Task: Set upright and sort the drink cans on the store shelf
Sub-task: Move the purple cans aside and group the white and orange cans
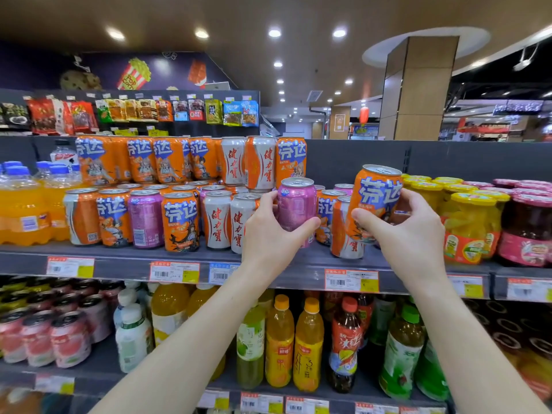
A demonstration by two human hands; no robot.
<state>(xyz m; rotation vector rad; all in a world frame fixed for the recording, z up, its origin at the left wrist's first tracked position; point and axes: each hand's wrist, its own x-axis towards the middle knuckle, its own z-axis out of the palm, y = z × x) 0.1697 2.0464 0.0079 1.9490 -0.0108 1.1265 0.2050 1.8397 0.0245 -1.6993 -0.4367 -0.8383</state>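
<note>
My left hand (270, 234) grips a purple can (296, 201) held upright just above the grey shelf (125, 258). My right hand (406, 234) grips an orange can (377, 198), lifted and tilted slightly to the right. Below the orange can stands an orange-and-white can (343, 234). To the left, orange, purple and white cans (179, 221) stand mixed in rows on the shelf. A second tier of orange and white cans (233, 161) is stacked on top of them at the back.
Orange soda bottles (24, 210) stand at the shelf's left end. Jars of yellow fruit (469, 222) and red jars (528, 231) fill the right end. Price tags line the shelf edge. Bottled drinks (307, 345) fill the shelf below. Snack packs (128, 110) hang behind.
</note>
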